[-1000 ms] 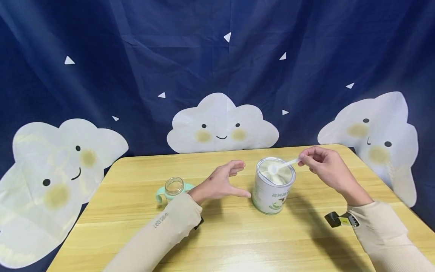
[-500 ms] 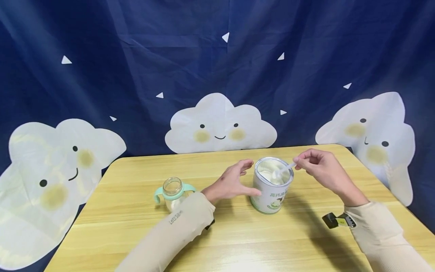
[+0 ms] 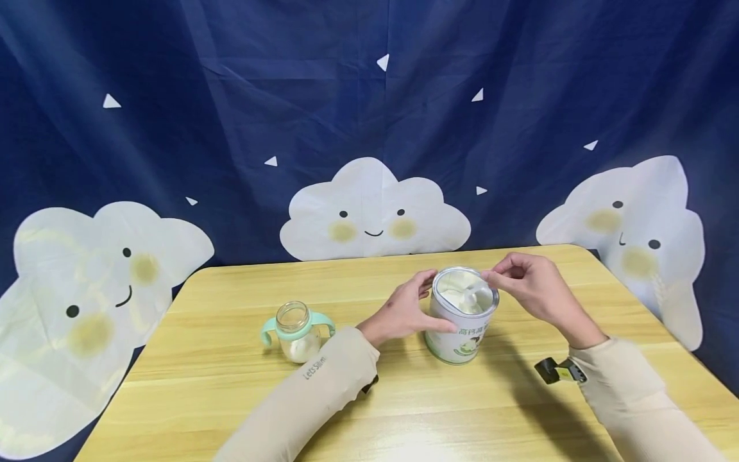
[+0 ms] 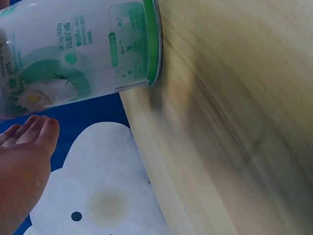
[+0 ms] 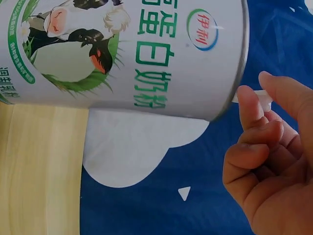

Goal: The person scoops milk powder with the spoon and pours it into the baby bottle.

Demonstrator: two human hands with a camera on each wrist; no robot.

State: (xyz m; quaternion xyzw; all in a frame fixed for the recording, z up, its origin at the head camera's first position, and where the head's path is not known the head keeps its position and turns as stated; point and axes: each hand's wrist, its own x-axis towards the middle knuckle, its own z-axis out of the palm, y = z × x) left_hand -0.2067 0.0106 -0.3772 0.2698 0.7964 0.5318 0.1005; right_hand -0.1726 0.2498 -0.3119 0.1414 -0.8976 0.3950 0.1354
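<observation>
A white tin of milk powder [image 3: 453, 333] stands upright on the table with its top off and pale powder [image 3: 453, 300] inside. My right hand [image 3: 528, 285] pinches the handle of a white plastic scoop [image 3: 475, 294] between thumb and fingertips at the tin's rim. The scoop's bowl is down inside the tin, at the powder. On the tin's left side is my left hand [image 3: 404, 313], its thumb across the front and its fingers toward the back. In the left wrist view, those fingers [image 4: 41, 132] are stretched out close beside the tin wall.
A clear baby bottle [image 3: 297, 337] with a mint-green two-handled collar stands uncapped left of the tin, white powder at its bottom, close to my left sleeve [image 3: 340, 369]. Behind the wooden table [image 3: 231, 301] hangs a dark blue curtain [image 3: 323, 96] with clouds.
My left hand has moved right, up to the tin. My right hand has moved left and lowered the scoop deeper into the tin. The bottle is now less covered by my sleeve.
</observation>
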